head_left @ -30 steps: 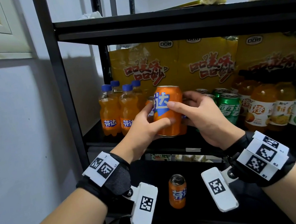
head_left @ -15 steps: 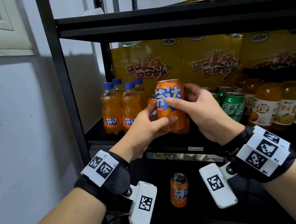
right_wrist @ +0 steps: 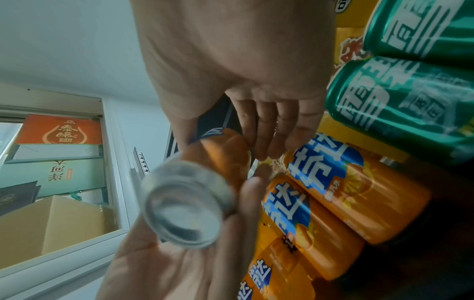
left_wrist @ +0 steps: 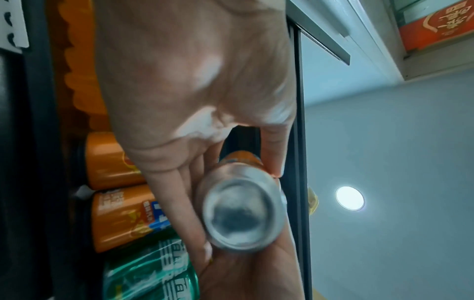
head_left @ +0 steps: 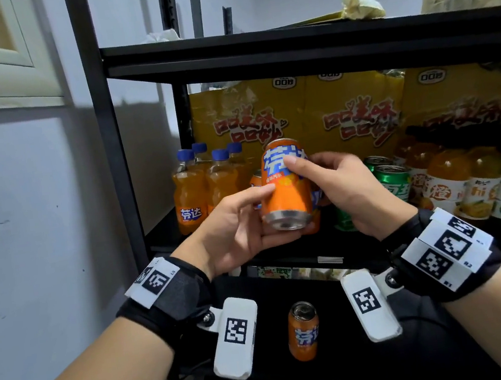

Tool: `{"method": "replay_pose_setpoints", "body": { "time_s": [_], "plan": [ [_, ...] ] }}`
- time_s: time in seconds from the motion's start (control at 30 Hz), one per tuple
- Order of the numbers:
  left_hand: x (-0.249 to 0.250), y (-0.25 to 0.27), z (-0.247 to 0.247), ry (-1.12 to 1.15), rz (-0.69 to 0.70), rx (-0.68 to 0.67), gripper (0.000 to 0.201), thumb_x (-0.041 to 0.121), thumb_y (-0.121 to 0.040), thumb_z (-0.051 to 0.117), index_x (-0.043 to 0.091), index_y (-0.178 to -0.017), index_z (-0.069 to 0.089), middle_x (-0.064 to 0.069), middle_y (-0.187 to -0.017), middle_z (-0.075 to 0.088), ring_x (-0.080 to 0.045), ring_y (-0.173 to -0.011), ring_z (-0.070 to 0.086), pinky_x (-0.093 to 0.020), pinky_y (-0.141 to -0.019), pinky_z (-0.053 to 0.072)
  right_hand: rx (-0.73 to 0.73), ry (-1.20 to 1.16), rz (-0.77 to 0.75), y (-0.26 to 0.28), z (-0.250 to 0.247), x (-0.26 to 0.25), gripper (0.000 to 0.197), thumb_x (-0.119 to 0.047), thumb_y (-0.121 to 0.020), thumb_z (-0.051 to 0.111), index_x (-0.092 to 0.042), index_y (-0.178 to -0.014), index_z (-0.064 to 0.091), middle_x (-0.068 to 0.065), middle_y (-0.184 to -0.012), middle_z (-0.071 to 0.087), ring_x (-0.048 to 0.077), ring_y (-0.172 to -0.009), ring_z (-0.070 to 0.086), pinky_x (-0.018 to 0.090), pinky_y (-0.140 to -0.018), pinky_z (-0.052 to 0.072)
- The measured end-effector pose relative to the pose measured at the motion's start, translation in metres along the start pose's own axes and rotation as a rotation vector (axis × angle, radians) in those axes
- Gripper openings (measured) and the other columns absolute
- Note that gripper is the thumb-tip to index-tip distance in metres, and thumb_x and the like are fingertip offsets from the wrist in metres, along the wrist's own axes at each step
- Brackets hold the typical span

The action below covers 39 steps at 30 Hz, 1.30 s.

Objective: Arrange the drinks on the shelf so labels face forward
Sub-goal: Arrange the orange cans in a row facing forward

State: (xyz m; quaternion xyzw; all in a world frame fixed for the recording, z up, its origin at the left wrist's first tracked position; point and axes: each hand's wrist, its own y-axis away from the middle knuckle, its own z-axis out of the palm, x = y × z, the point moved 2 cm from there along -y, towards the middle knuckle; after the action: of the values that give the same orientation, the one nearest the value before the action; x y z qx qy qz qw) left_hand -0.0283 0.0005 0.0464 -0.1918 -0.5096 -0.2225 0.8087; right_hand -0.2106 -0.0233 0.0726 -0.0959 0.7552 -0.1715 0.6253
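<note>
1. In front of the middle shelf [head_left: 296,255], clear of its front edge, the orange can [head_left: 285,185] hangs in the air between both hands, above the spot where other orange cans [right_wrist: 341,194] stand in the row
2. The left hand [head_left: 235,227] cups the can low down, thumb along its left side and fingers curled under and behind the base; the right hand [head_left: 347,183] grips it higher, thumb pressed on the blue lettering and fingers wrapped round the far side
3. The can's long axis is tilted: its top leans away toward the shelf and its silver bottom [left_wrist: 241,211] tips toward the person, so both wrist views look straight at the base
4. The label faces roughly forward, partly hidden under the right thumb
5. Both hands are equally near; my guess is that the next move needs the can brought upright, then set back into the row beside the green cans [head_left: 392,177]
6. One more orange can [head_left: 304,329] stands alone on the lower shelf
</note>
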Motion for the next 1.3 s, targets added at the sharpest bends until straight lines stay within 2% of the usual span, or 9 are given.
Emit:
{"method": "replay_pose_setpoints", "body": {
  "time_s": [0.07,0.17,0.3,0.6,0.77,0.87,1.03,1.17,1.3],
  "plan": [
    [0.003,0.001,0.000,-0.034,-0.038,0.014,0.067,0.043,-0.090,0.065,0.011,-0.145,0.047,-0.023,-0.133,0.066,-0.043,-0.118,0.066,-0.041,-0.092,0.061,-0.007,0.033,0.049,-0.002,-0.001,-0.002,0.081,-0.080,-0.056,0.076,-0.011,-0.099,0.077,0.000,-0.085,0.079,0.011,-0.071,0.072,0.022,-0.052,0.051],
    [0.007,-0.001,0.006,-0.047,-0.084,0.048,0.078,0.063,-0.076,0.066,0.010,-0.133,0.059,-0.018,-0.120,0.073,-0.033,-0.098,0.076,-0.034,-0.078,0.065,-0.030,0.054,0.142,-0.002,0.001,-0.004,0.090,-0.090,-0.048,0.067,-0.010,-0.089,0.077,0.006,-0.081,0.079,0.022,-0.073,0.074,0.036,-0.066,0.059],
    [0.008,-0.006,0.015,0.049,-0.087,0.172,0.088,0.071,-0.059,0.074,0.008,-0.120,0.069,-0.017,-0.108,0.076,-0.028,-0.082,0.077,-0.035,-0.071,0.065,-0.088,0.067,0.214,-0.001,0.002,-0.002,0.086,-0.091,-0.069,0.059,-0.011,-0.095,0.076,0.006,-0.070,0.072,0.015,-0.054,0.067,0.025,-0.051,0.053],
    [0.004,-0.005,0.019,-0.100,0.008,0.285,0.082,0.069,-0.063,0.073,0.016,-0.125,0.065,-0.014,-0.109,0.078,-0.026,-0.088,0.077,-0.034,-0.064,0.064,-0.120,0.066,0.224,0.006,0.002,-0.004,0.104,-0.103,-0.053,0.047,-0.016,-0.103,0.075,0.006,-0.091,0.081,0.023,-0.082,0.079,0.044,-0.076,0.065],
    [0.002,-0.003,0.009,-0.225,0.185,0.249,0.064,0.036,-0.079,0.081,0.018,-0.136,0.058,-0.014,-0.124,0.072,-0.031,-0.109,0.073,-0.040,-0.081,0.063,-0.178,-0.064,-0.022,0.014,0.005,-0.011,0.060,-0.054,-0.073,0.085,-0.014,-0.116,0.072,0.002,-0.099,0.081,0.018,-0.090,0.079,0.032,-0.069,0.062],
    [-0.002,-0.006,0.003,-0.340,0.287,0.151,0.061,0.017,-0.083,0.079,0.019,-0.140,0.056,-0.010,-0.129,0.071,-0.029,-0.118,0.069,-0.046,-0.097,0.058,-0.157,-0.078,-0.140,0.014,-0.001,-0.011,0.064,-0.028,-0.065,0.092,-0.016,-0.124,0.068,0.001,-0.105,0.080,0.017,-0.097,0.077,0.031,-0.076,0.061],
    [-0.007,-0.011,-0.003,-0.800,0.607,0.168,0.075,0.009,-0.081,0.086,0.021,-0.146,0.051,0.006,-0.137,0.065,-0.011,-0.129,0.060,-0.033,-0.107,0.051,-0.147,0.147,-0.412,0.027,0.002,-0.012,0.074,-0.011,-0.063,0.097,-0.025,-0.128,0.063,-0.008,-0.118,0.073,0.005,-0.112,0.068,0.022,-0.094,0.054],
    [-0.014,-0.016,-0.004,-1.011,0.872,0.349,0.074,0.007,-0.080,0.085,0.021,-0.144,0.051,0.005,-0.140,0.061,-0.013,-0.132,0.057,-0.038,-0.110,0.048,-0.109,0.179,-0.636,0.042,0.007,-0.010,0.071,0.001,-0.069,0.090,-0.019,-0.128,0.055,0.004,-0.125,0.062,0.012,-0.119,0.060,0.019,-0.100,0.045],
    [-0.019,-0.018,-0.002,-1.081,1.039,0.426,0.068,0.011,-0.085,0.082,0.027,-0.142,0.050,0.007,-0.147,0.053,-0.010,-0.135,0.053,-0.021,-0.109,0.044,-0.056,0.228,-0.720,0.049,0.011,-0.005,0.068,0.006,-0.070,0.086,-0.011,-0.129,0.056,0.008,-0.127,0.056,0.016,-0.119,0.058,0.022,-0.099,0.047]
  ]
}}
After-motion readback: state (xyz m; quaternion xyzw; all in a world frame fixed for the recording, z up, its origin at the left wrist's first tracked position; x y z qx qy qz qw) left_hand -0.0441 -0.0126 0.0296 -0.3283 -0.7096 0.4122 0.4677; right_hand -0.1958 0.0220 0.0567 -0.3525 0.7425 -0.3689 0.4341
